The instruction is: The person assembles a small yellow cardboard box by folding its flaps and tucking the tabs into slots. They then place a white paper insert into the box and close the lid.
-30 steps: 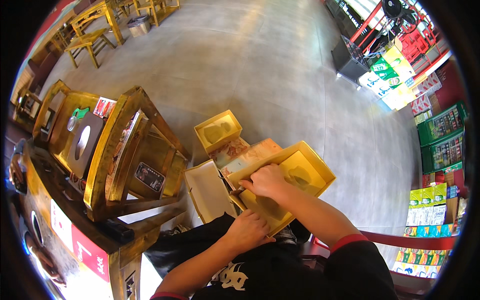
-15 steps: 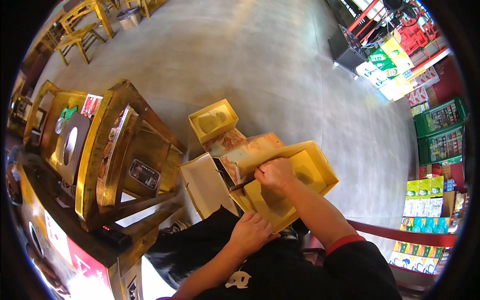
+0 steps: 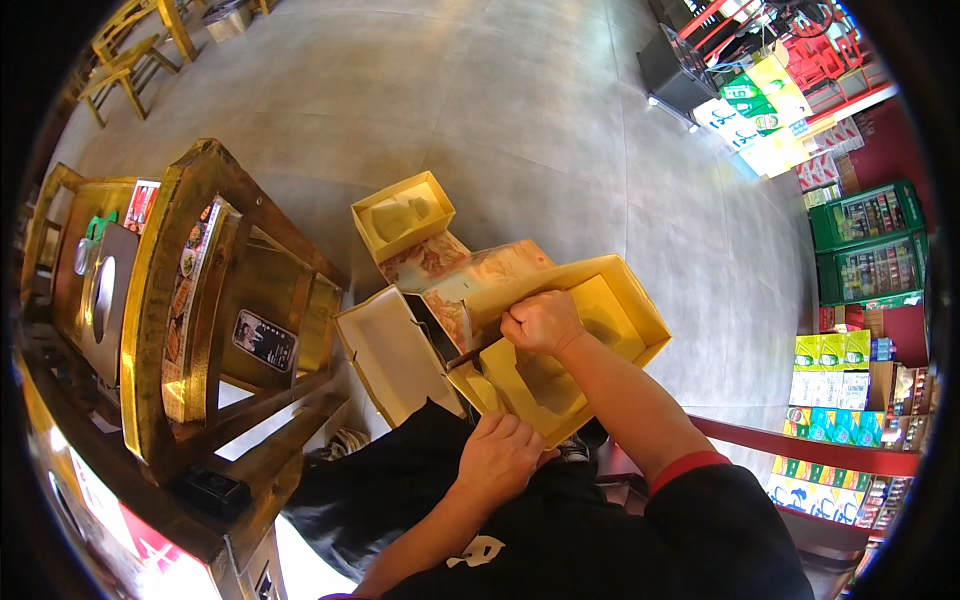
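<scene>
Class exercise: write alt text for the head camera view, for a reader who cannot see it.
Seen from above, a person's right hand presses into a yellow moulded tray while the left hand steadies its near edge. A smaller yellow tray lies on the grey floor.

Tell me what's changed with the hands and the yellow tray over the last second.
Little has changed. The right hand has slid slightly toward the upper edge of the yellow tray, fist closed at the patterned box. The left hand still rests at the tray's near corner. The small yellow tray on the floor and the open white box stayed put.
</scene>
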Available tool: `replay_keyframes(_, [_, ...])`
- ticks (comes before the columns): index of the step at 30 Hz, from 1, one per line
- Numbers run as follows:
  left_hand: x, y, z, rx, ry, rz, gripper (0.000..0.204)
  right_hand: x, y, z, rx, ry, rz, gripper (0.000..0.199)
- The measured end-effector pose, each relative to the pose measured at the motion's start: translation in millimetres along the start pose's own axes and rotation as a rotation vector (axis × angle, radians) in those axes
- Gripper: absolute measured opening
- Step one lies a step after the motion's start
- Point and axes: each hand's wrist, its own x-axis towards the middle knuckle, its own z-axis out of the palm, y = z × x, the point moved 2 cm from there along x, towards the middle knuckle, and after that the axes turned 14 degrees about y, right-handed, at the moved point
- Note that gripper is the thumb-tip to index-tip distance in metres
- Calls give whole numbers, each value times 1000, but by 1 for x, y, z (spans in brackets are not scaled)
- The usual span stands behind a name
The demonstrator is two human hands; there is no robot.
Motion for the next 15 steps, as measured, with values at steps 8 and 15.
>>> replay_keyframes(8, [-7,3,0,8,19,-34,30,0,-2,-2,8,4,-1,27])
replay_keyframes(15, [-10,7,0,48,37,-74,29,2,-5,-2,12,8,-13,27])
